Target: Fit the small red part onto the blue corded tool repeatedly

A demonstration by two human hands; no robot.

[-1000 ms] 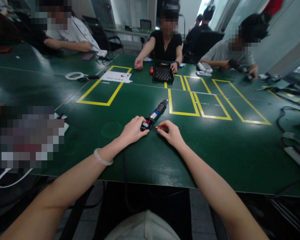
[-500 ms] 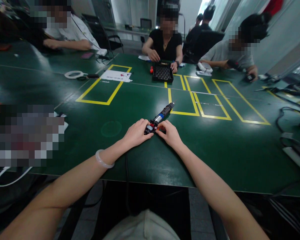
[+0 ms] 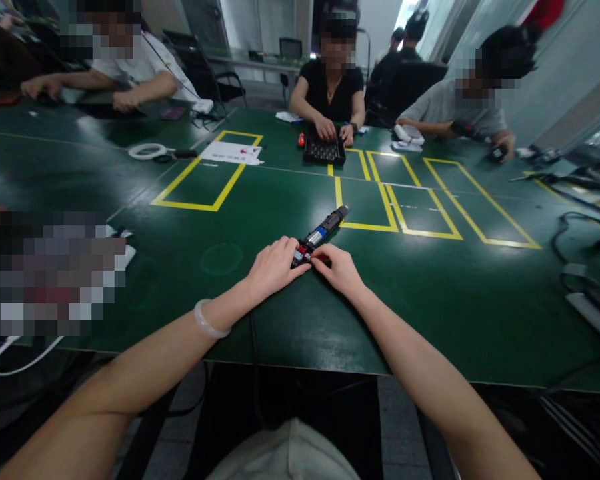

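Observation:
A slim black tool with a blue and silver band (image 3: pixel 323 231) lies on the green table (image 3: pixel 260 200), pointing away to the upper right. My left hand (image 3: pixel 273 267) is curled round its near end, a pale bangle on that wrist. My right hand (image 3: pixel 337 269) pinches the same near end from the right side, fingertips pressed on a small red part there. The two hands almost touch each other.
A black tray (image 3: pixel 323 149) sits across the table under another person's hands. Yellow tape rectangles (image 3: pixel 207 177) mark the tabletop. A white paper (image 3: pixel 233 153) and a white ring (image 3: pixel 147 151) lie at the far left. Cables (image 3: pixel 580 227) run along the right edge.
My right hand, which held a small red piece apart from the tool, has come in against the tool's near end. The tool has shifted slightly to the right.

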